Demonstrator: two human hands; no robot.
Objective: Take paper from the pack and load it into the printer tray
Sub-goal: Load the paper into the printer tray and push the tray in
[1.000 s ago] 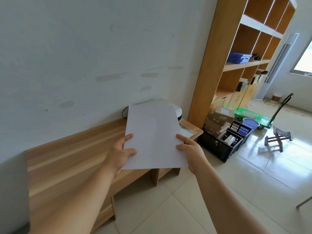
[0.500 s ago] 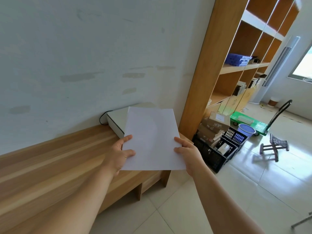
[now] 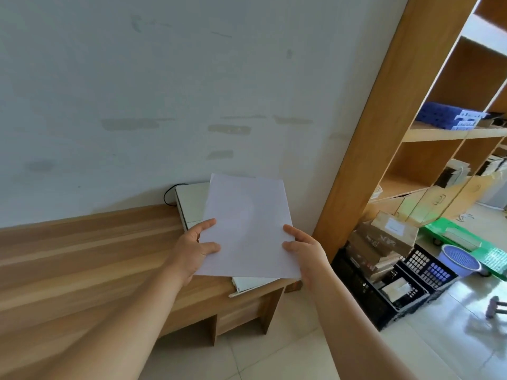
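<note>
Against the pale wall, the wooden desk (image 3: pixel 90 242) carries the printer (image 3: pixel 190 205) at its far right end. Your left hand (image 3: pixel 192 249) and right hand (image 3: pixel 304 249) pinch the paper (image 3: pixel 247 229) by its 2 side edges above it. Squeeze inward and the sheets bow, likely catching the tray (image 3: pixel 252 283) lip.

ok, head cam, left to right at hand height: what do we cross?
wooden bench → left hand → paper → right hand → shelf upright → stacked boxes → purple basket
</note>
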